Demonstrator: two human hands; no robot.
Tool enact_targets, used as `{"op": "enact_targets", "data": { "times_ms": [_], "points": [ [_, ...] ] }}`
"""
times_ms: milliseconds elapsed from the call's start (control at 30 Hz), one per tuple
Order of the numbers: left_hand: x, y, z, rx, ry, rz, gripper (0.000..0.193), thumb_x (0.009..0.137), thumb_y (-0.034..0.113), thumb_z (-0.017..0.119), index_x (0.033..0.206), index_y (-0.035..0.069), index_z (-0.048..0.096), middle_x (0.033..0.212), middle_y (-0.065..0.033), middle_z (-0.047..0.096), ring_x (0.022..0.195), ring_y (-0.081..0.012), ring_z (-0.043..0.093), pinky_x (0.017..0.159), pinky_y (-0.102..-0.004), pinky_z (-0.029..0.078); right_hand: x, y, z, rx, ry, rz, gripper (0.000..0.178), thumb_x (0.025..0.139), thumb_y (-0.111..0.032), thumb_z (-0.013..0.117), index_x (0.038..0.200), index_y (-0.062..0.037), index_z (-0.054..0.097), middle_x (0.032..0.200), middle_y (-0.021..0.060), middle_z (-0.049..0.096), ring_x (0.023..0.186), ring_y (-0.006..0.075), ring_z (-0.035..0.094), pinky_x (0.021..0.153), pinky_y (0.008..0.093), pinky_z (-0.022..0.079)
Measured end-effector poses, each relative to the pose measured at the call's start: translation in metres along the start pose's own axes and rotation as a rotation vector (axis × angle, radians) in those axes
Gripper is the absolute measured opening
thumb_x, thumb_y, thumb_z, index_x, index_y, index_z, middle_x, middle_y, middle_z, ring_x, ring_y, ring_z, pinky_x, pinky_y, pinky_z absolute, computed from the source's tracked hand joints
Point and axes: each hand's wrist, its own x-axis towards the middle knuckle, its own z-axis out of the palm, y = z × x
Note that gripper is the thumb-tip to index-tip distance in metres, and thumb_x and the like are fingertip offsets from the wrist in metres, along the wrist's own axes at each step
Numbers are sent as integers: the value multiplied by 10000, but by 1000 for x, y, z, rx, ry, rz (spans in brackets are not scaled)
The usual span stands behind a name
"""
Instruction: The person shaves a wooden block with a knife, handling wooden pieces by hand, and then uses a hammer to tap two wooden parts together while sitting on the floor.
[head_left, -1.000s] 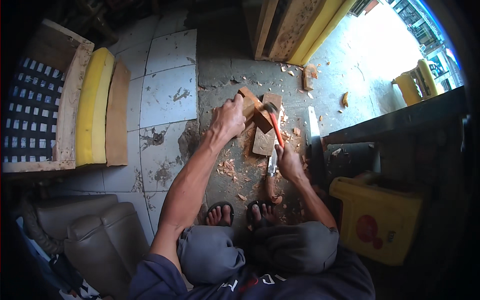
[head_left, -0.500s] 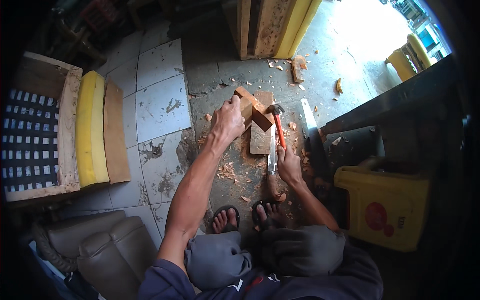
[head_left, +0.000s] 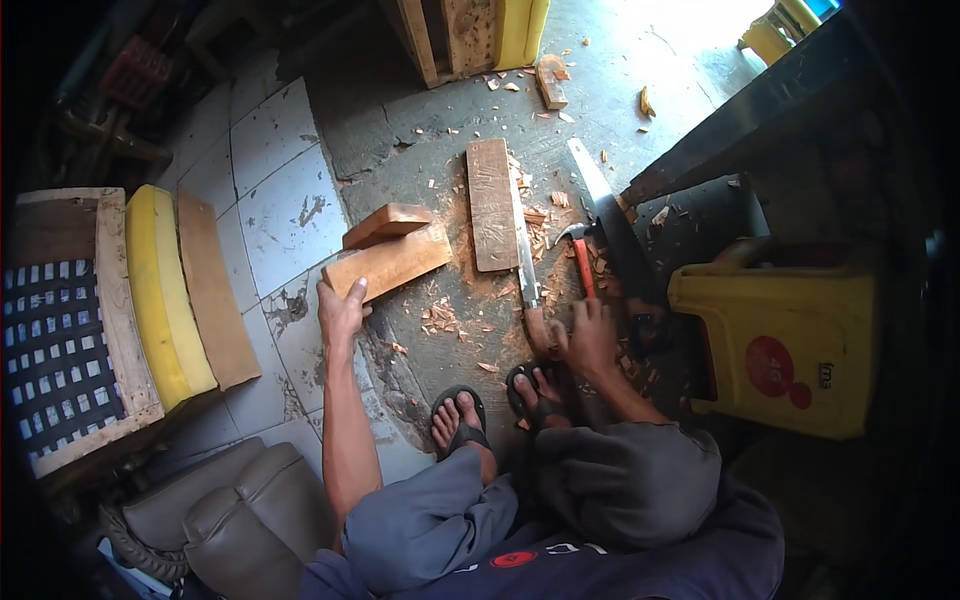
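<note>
My left hand (head_left: 343, 312) grips one end of an L-shaped wooden piece (head_left: 395, 262), two boards joined at an angle, held over the floor at the left. My right hand (head_left: 590, 342) hovers low, its fingers apart, between a hammer and a machete. The hammer (head_left: 585, 268) has a red handle and a dark claw head, and lies on the floor just beyond my fingers. Close to my thumb is the wooden handle of the machete (head_left: 522, 250), whose long blade runs along a flat wooden block (head_left: 491, 205). My fingertips are slightly blurred.
A handsaw (head_left: 598, 185) lies right of the hammer. Wood chips (head_left: 440, 318) litter the concrete around my sandalled feet. A yellow plastic container (head_left: 770, 340) stands at the right, below a dark beam (head_left: 750, 115). Leftward are a wooden frame with webbing (head_left: 110, 330), yellow foam (head_left: 165, 290) and brown cushions (head_left: 260, 500).
My left hand has carried the wooden piece off the block, leftward and nearer me. The hammer has left my right hand and now lies on the floor. The view has shifted somewhat.
</note>
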Motion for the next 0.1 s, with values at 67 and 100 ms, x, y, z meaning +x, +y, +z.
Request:
{"op": "enact_targets", "data": {
  "times_ms": [67, 100],
  "points": [
    [0, -23, -2, -114, -25, -108, 636, 886, 316, 773, 1348, 5, 466, 1247, -313, 636, 1073, -421, 695, 913, -491, 557, 0, -27, -4, 135, -572, 316, 558, 822, -484, 757, 1130, -39, 622, 1324, 223, 575, 1195, 427, 549, 977, 508, 467],
    [1, -29, -1, -77, -27, -102, 647, 885, 322, 774, 1363, 17, 463, 1300, -315, 609, 1078, -439, 689, 937, -530, 549, 1, -26, -5, 130, -564, 320, 558, 822, -484, 757, 1130, -39, 622, 1324, 223, 575, 1195, 427, 549, 977, 508, 467]
  ]
}}
